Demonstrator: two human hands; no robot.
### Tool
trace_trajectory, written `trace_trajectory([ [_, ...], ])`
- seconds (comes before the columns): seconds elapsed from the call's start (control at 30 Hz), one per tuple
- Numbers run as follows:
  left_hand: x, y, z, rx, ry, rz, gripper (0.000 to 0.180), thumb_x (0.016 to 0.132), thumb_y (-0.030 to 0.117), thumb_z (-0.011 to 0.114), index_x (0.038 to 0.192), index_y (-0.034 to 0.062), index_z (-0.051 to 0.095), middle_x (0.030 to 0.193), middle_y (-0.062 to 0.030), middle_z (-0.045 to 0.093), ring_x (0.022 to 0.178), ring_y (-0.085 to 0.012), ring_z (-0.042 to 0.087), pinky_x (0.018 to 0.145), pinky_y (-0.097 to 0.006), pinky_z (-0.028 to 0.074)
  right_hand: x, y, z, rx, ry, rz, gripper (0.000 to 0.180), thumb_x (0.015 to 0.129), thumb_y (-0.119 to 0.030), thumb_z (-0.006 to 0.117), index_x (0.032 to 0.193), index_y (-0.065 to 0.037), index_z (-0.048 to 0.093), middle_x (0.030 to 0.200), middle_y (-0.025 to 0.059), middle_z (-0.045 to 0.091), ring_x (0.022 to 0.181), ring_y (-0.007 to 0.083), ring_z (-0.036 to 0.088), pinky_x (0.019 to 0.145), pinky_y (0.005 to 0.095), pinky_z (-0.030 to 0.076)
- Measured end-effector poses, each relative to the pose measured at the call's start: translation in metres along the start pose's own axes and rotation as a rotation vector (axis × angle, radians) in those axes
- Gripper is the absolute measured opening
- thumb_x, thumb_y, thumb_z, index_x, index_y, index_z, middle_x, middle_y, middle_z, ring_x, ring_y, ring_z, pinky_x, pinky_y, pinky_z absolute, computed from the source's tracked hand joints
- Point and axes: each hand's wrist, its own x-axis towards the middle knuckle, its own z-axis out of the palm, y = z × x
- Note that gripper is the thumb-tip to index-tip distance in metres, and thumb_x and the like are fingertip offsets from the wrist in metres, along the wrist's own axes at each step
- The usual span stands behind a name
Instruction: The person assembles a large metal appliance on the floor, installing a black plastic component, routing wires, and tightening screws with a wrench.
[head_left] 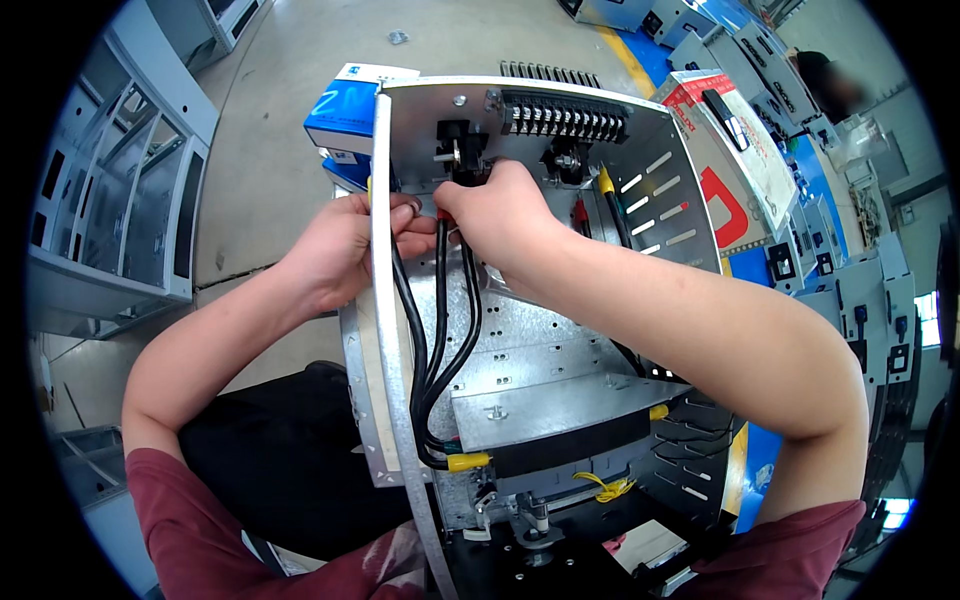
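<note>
I have my right hand (500, 208) apparently pinching the red-sleeved black cable (441, 275) below the post terminal (456, 152) in the metal enclosure (415, 112), left hand (372, 242) curled alongside, grip unclear; likely cable hookup, next needing lug-to-stud alignment.

Maroon short-sleeved top (190, 515) with pale patch (398, 552), black trousers (270, 450), bare forearms (235, 325).

2 hands (505, 212) at black cables (440, 290) inside metal enclosure (415, 108)

From close above, the head view faces down into a metal enclosure (535, 345).
</note>
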Motion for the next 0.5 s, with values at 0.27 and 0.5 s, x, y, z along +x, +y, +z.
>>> trace_trajectory([
  [0.27,0.006,-0.005,0.004,-0.029,0.053,0.021,0.012,0.103,0.022,0.068,0.102,0.0102,0.066,0.070,0.0050,0.052,0.054,-0.0063,0.038,0.049,-0.024,0.026,-0.007,-0.003,-0.001,0.152,-0.009,0.017,0.026,0.092,-0.008,0.071,0.110,0.009,0.062,0.092,0.0114,0.068,0.079,0.0173,0.064,0.071,0.0330,0.052],
  [0.5,0.006,-0.003,0.032,-0.059,0.192,0.034,0.020,0.103,0.020,0.070,0.117,0.0076,0.063,0.064,0.0103,0.033,0.050,-0.0021,0.029,0.046,-0.023,0.023,-0.009,-0.003,-0.004,0.160,0.001,-0.005,0.019,0.093,-0.009,0.072,0.102,0.007,0.069,0.091,0.0094,0.069,0.079,0.0152,0.062,0.073,0.0320,0.050],
])
